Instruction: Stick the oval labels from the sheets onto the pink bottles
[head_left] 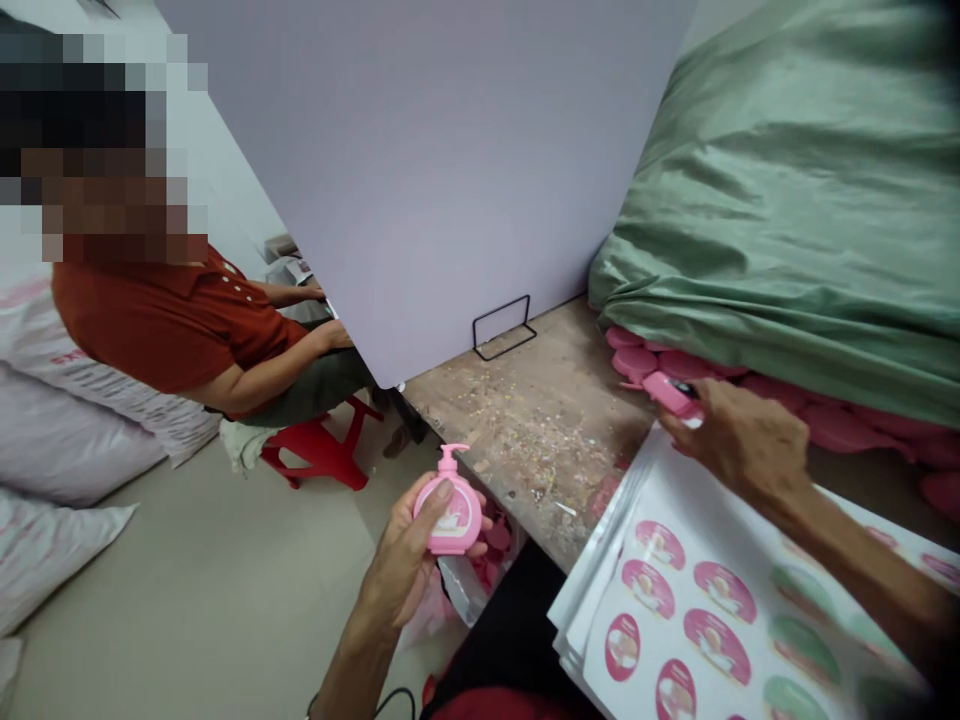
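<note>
The left hand holds a bottle upright just off the near-left edge of the table, its thumb pressed over the front and its fingers wrapped behind. The bottle is pink and round-bodied, with a pump on top whose spout points right, and a label on its front, partly under the thumb. To the right, the right hand pinches a pink item between thumb and fingers, above the far-left corner of the sheets. These lie in an uneven stack at the near right, the top one printed with oval stickers, some pink and some green. Pink pieces lie along the right side, under the edge of a green cloth. Colourful specks cover the middle of the table, and a black wire stand rests at the foot of the pale screen on the far side. Below the near edge, a clear bag shows more pink things. At the far left, a person in a rust-red shirt sits on a red stool, with white sacks farther left on the floor.
</note>
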